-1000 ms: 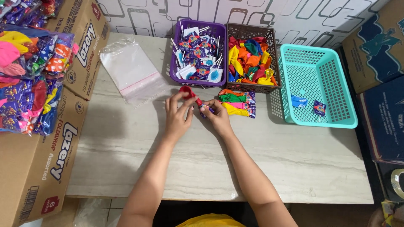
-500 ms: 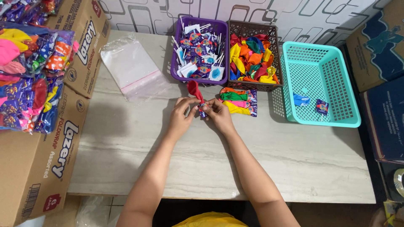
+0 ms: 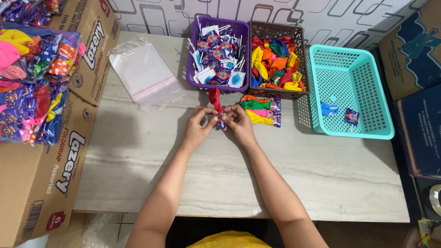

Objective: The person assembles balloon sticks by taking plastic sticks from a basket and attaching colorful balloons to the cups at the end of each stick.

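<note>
Behind both hands, left hand (image 3: 198, 126) and right hand (image 3: 239, 123) pinching a red balloon (image 3: 215, 101), purple basket (image 3: 190, 69) of lollipops (image 3: 219, 64), brown basket (image 3: 299, 41) of balloons.

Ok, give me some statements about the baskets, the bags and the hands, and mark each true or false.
1. Both hands, left hand and right hand, pinch a red balloon. True.
2. The teal basket is packed full of balloons. False: it holds only two small blue packets.
3. The purple basket stands left of the brown basket. True.
4. The clear plastic bags lie inside the brown basket. False: they lie on the table, left of the purple basket.
</note>
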